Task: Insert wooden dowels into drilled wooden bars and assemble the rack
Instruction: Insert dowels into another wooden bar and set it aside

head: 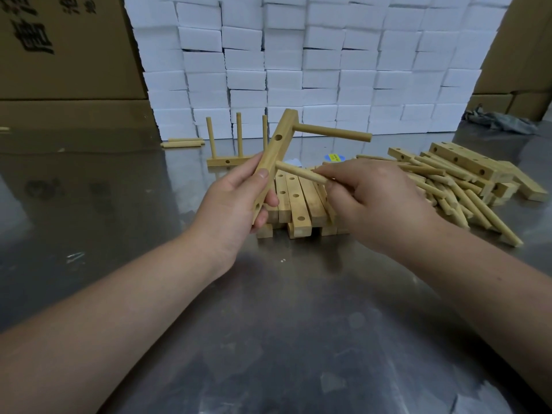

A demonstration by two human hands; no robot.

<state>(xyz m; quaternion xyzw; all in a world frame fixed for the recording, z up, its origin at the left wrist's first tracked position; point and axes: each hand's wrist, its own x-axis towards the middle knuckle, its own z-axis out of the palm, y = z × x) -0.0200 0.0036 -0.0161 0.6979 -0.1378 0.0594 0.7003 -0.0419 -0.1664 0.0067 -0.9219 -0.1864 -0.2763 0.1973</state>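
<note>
Left hand (236, 201) grips drilled bar (276, 147); right hand (370, 201) pinches dowel (298, 172) beside it

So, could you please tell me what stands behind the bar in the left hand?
A flat bar with three upright dowels stands there; the held bar hides its right end. Farther back, stacked white boxes.

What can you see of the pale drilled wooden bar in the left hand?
The pale square-section wooden bar is held up, tilted, top end leaning right. The left hand grips its lower half. One round wooden dowel sits near the top end, pointing right; an empty hole shows below it. The right hand holds a second dowel tip-first at its middle.
</note>
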